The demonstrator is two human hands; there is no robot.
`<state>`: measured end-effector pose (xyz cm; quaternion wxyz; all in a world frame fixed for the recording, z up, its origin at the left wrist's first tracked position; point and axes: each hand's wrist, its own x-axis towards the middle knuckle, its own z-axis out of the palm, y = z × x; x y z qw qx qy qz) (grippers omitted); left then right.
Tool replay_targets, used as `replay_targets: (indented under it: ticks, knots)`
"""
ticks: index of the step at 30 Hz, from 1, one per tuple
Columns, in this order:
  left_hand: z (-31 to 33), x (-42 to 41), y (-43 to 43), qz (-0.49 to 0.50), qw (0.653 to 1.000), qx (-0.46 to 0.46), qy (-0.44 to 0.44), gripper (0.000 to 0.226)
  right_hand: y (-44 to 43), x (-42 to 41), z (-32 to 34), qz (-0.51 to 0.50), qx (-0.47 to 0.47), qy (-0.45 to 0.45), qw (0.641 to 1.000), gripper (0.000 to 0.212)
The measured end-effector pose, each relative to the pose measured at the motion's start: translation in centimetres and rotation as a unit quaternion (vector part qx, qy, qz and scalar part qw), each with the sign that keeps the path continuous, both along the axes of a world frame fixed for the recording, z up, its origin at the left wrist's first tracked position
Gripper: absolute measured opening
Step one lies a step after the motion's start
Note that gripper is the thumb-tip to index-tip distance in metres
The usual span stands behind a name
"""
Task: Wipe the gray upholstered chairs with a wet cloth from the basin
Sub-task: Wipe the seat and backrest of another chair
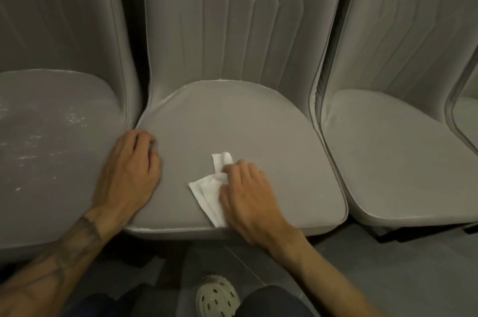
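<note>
Three gray upholstered chairs stand side by side. The middle chair (232, 120) has its seat right in front of me. A white cloth (210, 188) lies crumpled on the front part of that seat, and my right hand (248, 197) presses down on it with fingers curled over its right side. My left hand (129, 169) rests flat on the seat's left edge, fingers bent over the seam, holding nothing. The left chair's seat (51, 135) shows shiny wet streaks. The basin is out of view.
The right chair (401, 151) sits close beside the middle one, and the edge of a further chair (465, 114) shows at the far right. Below the seats lie a dark tiled floor (388, 265) and my foot in a pale perforated clog (216, 296).
</note>
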<state>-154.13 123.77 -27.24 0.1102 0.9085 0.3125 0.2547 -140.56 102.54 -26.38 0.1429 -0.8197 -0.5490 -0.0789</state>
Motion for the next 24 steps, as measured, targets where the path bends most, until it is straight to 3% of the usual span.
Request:
replay_targets:
  ticks: [3, 8, 10, 15, 20, 24]
  knots:
    - [0.3, -0.3, -0.3, 0.002, 1.000, -0.002, 0.003, 0.025, -2.3, 2.6, 1.2, -0.010, -0.015, 0.017, 1.000, 0.026]
    - [0.4, -2.0, -1.4, 0.028, 0.999, 0.020, 0.008, 0.024, -7.2, 5.8, 1.3, -0.218, -0.017, -0.011, 0.976, 0.026]
    - [0.3, -3.1, -2.0, 0.036, 0.998, 0.044, 0.013, 0.022, -4.0, 3.2, 0.7, -0.179, -0.013, -0.004, 0.984, 0.024]
    - [-0.1, -5.6, -2.2, 0.052, 0.993, 0.094, 0.045, 0.021, 3.2, -1.6, 0.9, 0.057, -0.049, -0.007, 0.997, 0.033]
    - [-0.7, -5.8, -2.2, 0.075, 0.990, 0.111, 0.040, 0.017, 0.6, 0.3, 1.4, -0.062, -0.044, -0.034, 0.997, 0.021]
    - [-1.4, -5.8, -2.0, 0.072, 0.990, 0.120, 0.026, 0.020, 5.3, -6.1, 0.8, 0.105, -0.006, -0.026, 0.994, 0.019]
